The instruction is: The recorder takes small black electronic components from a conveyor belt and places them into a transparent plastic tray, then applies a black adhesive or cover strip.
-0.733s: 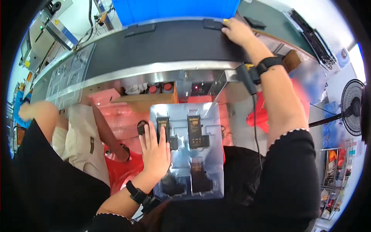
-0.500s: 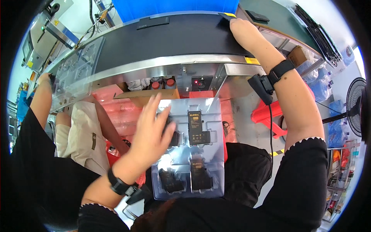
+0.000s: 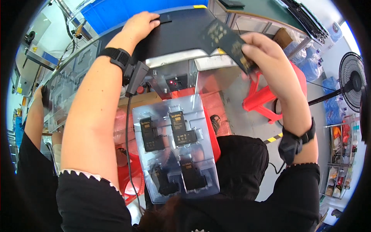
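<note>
My right hand [image 3: 264, 50] pinches an L-shaped black battery pack [image 3: 228, 40] with small printing, raised above the right end of the belt and tilted. At the belt's far side, the fingers of my left hand [image 3: 140, 26] close on the end of another flat black battery pack [image 3: 167, 19], which appears to lie on the black belt [image 3: 181, 36]. On my lap rests a clear plastic tray [image 3: 208, 154] with moulded pockets. Several black L-shaped batteries sit in it, one of them a battery [image 3: 181, 129] at the upper right. Both wrists wear black straps with small devices.
Stacked clear trays [image 3: 77, 73] cover the belt's left part, beside a co-worker's arm [image 3: 35, 112]. A blue bin [image 3: 108, 17] stands behind the belt. A red stool [image 3: 262, 98] and a black fan [image 3: 351, 81] are at the right. A cable [image 3: 129, 154] hangs by my left arm.
My left hand has gone from above the tray to the battery on the belt. My right hand has lifted a battery off the belt's right end toward me. The view has shifted.
</note>
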The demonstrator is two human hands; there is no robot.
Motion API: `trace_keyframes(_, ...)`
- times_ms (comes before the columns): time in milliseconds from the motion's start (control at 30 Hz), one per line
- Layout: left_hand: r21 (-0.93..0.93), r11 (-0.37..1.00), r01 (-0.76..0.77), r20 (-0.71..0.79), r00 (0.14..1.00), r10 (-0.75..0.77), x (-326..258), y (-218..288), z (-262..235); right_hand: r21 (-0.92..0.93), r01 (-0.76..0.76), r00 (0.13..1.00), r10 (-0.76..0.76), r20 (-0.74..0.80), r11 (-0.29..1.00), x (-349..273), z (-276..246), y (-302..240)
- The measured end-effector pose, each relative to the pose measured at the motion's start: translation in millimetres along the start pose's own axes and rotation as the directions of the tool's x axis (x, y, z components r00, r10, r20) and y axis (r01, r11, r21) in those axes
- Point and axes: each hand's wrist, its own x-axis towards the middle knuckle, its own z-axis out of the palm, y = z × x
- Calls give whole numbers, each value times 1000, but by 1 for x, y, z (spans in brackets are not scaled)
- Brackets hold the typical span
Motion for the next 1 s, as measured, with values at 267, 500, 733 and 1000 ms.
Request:
trace_keyframes(267,364,931,7,-388,910,145,-1,45,-21,-13,200,835,-163,525,980,-73,22,33)
trace_keyframes(500,-82,992,-96,-220,973,76,-121,137,-108,-110,248,479,-23,878,962,-102,94,76)
trace_keyframes(733,-601,500,623,535,779,-327,-347,173,-75,-421,596,775,-351,526,684,-169,136,90)
trace_keyframes(1000,-307,707,637,233,771,-593,-407,208,-45,-542,670,720,-264,642,508,-240,122,106)
